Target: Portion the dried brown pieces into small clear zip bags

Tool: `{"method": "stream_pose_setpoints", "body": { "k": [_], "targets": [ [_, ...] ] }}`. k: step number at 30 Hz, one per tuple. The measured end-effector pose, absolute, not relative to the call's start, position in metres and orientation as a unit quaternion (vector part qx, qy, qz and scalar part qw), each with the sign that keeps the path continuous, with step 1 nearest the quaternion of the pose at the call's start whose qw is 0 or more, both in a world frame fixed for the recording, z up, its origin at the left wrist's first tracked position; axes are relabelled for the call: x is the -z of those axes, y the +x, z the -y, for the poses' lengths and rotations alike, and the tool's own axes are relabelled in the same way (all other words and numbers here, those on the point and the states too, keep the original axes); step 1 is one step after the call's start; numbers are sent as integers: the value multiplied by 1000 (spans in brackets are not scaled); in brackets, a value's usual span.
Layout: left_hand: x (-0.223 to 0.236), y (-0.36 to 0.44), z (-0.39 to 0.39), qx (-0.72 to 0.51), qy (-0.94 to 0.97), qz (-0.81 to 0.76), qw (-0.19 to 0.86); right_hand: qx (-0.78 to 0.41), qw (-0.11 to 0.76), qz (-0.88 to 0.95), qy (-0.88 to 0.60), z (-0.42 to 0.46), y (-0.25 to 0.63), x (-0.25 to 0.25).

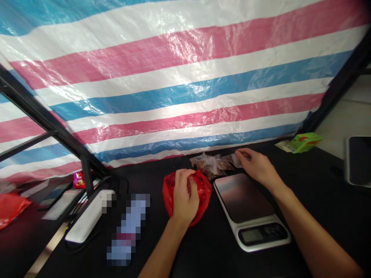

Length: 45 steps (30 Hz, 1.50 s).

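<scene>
**Two hands, two red bags, one scale**

I count my left hand (185,199) and right hand (257,168), two red bags (204,193), one at center and one at far left, two clear bags (207,166), one kitchen scale (246,204), one power strip (87,218), and one green packet (304,143).

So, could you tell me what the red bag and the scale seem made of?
The red bag looks like thin glossy plastic, from its creases and shine. The scale's top seems polished metal or glass, mirroring light; its white body looks plastic.
</scene>
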<state>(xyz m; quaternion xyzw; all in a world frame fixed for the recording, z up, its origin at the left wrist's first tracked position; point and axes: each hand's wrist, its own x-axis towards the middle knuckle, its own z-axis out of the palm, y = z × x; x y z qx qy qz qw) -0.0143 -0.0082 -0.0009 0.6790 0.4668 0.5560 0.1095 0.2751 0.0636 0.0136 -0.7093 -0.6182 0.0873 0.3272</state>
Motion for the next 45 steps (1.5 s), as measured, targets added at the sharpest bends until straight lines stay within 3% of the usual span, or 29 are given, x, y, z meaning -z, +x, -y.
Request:
{"method": "stream_pose_setpoints", "body": {
  "k": [8, 14, 20, 23, 30, 36, 40, 45],
  "targets": [
    [-2, -17, 7, -570, 675, -456, 112, -16, 323, 653, -685, -68, 283, -1],
    [-6, -19, 10, -567, 685, -445, 103, 26, 264, 739, -619, -70, 273, 8],
    [-3, -19, 9, -572, 681, -440, 125, -80, 256, 716, -645, -71, 283, 12],
    [-4, -19, 9, -563, 689, -437, 129, -111, 311, 684, -650, -75, 287, 12],
    [-14, -26, 4, -569, 650, -487, 129, -184, 549, 563, -590, -74, 273, -10],
    [-10, -26, 2, -455, 703, -528, 145, -211, 612, 558, -520, -64, 255, -24],
    [-7, -13, 12, -501, 715, -431, 228, -242, 573, 662, -419, -39, 227, -35],
    [-1, -5, 17, -528, 668, -413, 324, -297, 439, 770, -355, -2, 184, -41]
  ]
}}
